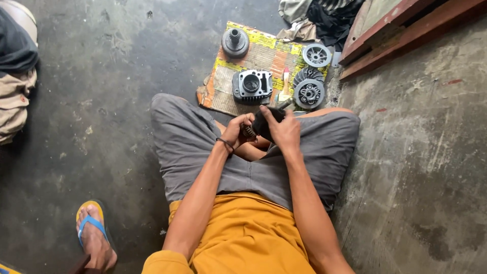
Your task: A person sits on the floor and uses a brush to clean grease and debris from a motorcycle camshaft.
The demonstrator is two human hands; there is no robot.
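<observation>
I sit cross-legged on a concrete floor in grey shorts and a mustard shirt. My left hand [237,130] grips a small ribbed metal part [248,133] at its end. My right hand [284,129] wraps a dark rag [264,122] around the same part, with a metal stub [285,104] sticking out above the fingers. Both hands meet over my lap. Just beyond them a flattened piece of cardboard [264,50] carries an engine cylinder block [252,86], a bell-shaped clutch housing [235,42] and three round toothed or spoked discs [310,93].
Another person's foot in a blue and yellow sandal [94,234] rests at the lower left. Folded clothes [15,76] lie at the left edge. A pile of rags [314,18] and a red-brown wooden frame [401,35] sit at the top right.
</observation>
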